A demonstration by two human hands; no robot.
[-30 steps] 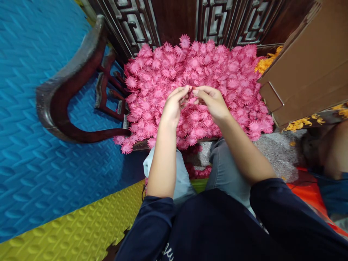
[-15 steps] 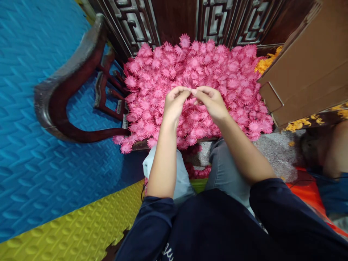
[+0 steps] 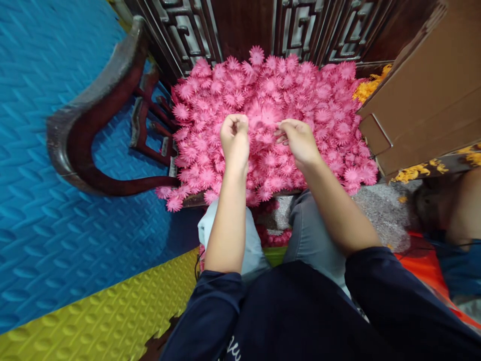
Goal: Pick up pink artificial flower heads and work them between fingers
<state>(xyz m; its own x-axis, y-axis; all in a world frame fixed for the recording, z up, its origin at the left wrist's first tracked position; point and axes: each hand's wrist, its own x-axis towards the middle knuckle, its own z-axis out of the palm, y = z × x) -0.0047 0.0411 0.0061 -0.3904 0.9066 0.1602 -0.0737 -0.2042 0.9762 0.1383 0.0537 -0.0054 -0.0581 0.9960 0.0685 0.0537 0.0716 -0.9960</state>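
Far dark carved-wood panels point(image 3: 246, 30) back pink spiky-petalled flowers point(image 3: 268, 114) I judge light, flimsy, best pinched centrally. Left hand point(image 3: 235, 135): fingers curled; right hand point(image 3: 300, 140): loosely bent; any hold, I can't tell.

White script lettering point(image 3: 233, 347) stands on the front of the dark blue shirt point(image 3: 293, 311), near the bottom edge of the view; only 1 short run of joined, slanted letters shows; it is too partial to be read.
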